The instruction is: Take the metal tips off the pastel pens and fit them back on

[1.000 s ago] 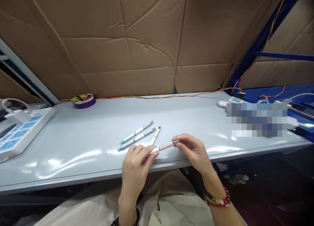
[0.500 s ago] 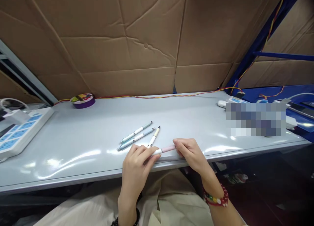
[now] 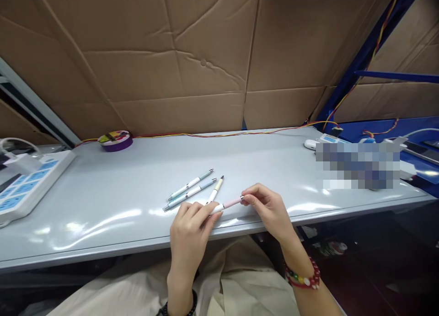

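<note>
Head view shows a pink pen (image 3: pixel 229 204) held between two hands, just above the near edge of the glossy grey surface (image 3: pixel 103 201). The pen is slim. Its barrel is pale pink toward the right and white toward the left, and a small silvery metal end shows where the right fingers meet it. It slants a little, with the right end higher in the picture.

The left hand (image 3: pixel 190 229) has its grip closed on the white end, thumb and fingertips pinched round it so that this end is hidden. The right hand (image 3: pixel 269 208) has its grip closed too — thumb and forefinger nip the metal end, and the other fingers curl beneath.

Just beyond the left hand, three more pens lie on the surface, all slanting the same way. A pair of blue-and-white pens (image 3: pixel 190 185) lie side by side, and a cream pen (image 3: pixel 216 191) has its near end behind the left fingers. Whether the pink pen touches the cream pen cannot be told.

A beaded bracelet (image 3: pixel 303 278) circles the right wrist and a dark band (image 3: pixel 193 304) the left. Farther off are a white power strip (image 3: pixel 27 185) at the left edge, a purple tape roll (image 3: pixel 115 141) by the cardboard wall (image 3: pixel 171 55), and red-and-yellow wires (image 3: pixel 222 134) along the back of the surface.
</note>
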Demonstrator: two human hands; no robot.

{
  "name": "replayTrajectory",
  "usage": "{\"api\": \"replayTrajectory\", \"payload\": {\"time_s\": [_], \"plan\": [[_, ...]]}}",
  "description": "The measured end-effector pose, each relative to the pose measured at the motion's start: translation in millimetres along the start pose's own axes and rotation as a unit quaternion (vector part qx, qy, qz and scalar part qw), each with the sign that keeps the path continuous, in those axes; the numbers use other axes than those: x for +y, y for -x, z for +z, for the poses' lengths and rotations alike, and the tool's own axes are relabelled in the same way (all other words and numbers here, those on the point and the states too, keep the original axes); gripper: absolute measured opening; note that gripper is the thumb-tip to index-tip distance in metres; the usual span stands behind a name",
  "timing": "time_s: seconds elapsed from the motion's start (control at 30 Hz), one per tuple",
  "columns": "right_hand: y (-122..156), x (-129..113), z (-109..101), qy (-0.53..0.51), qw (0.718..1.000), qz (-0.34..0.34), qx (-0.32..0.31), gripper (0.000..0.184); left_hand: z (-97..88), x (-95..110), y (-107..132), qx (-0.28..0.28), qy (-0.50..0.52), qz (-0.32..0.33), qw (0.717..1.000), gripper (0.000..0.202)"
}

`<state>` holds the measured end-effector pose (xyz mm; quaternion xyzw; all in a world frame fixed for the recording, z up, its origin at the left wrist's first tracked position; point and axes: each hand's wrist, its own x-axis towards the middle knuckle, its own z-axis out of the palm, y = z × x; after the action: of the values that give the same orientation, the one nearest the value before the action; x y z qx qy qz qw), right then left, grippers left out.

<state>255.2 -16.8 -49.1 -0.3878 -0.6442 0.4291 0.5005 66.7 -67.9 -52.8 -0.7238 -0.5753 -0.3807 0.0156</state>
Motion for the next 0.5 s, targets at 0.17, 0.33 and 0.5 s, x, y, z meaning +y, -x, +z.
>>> {"api": "replayTrajectory", "payload": {"time_s": [0.17,0.33,0.5], "plan": [[-2.0,-0.1,-0.2,0.011,1.000,0.008,-0.005,0.017,5.6,-1.7,0.3,0.049,-0.043,0.043,0.997,0.014],[-2.2,-4.7,-0.5,-0.039,0.998,0.027,-0.049,0.016,10.2,-4.7,0.6,0.138,-0.040,0.106,0.984,0.020],[-2.5,-3.3,-3.9,-0.088,0.996,0.008,0.001,0.017,2.3,1.2,7.6,0.140,0.122,0.100,0.977,0.041]]}}
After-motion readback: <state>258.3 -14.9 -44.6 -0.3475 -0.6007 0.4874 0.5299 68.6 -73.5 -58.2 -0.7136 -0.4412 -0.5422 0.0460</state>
